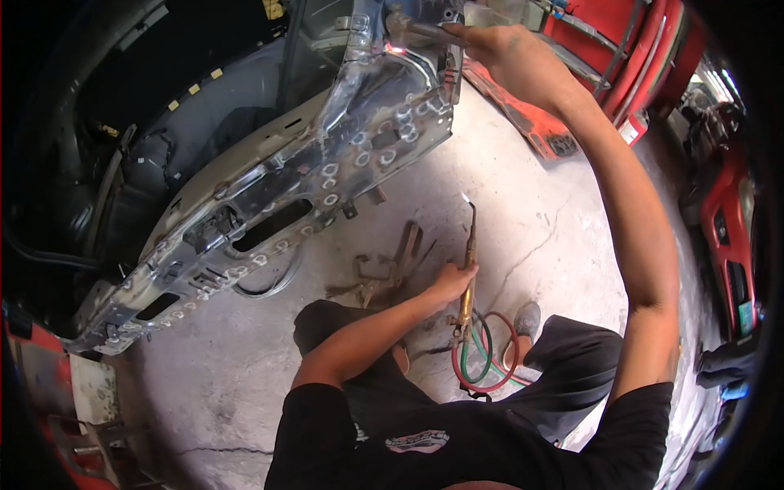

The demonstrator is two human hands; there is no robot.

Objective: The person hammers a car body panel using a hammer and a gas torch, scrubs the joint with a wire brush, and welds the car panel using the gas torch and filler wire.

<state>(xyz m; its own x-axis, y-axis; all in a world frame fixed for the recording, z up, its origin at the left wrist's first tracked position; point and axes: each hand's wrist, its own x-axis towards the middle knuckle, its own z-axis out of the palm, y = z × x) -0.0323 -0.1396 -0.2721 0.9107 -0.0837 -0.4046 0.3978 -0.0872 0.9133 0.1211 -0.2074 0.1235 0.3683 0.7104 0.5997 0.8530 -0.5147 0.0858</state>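
Note:
My left hand (454, 282) is wrapped around a brass gas torch (468, 298), low in front of me. The torch tube points up and away, with a small bright flame at its bent tip. Red and green hoses (487, 359) loop from its lower end. High at the top, my right hand (510, 61) is closed on the handle of a hammer (398, 26); its head is against or just over a bare metal car body panel (384, 122). Close below the head, a spot on the panel glows orange-red. Rows of round weld marks cover the panel.
Clamps (380, 269) and metal pieces lie on the concrete floor (245, 367) beneath the car body. A red metal part (523, 114) and a red tool cart (621, 49) stand at upper right. A red bumper (727, 229) is at far right.

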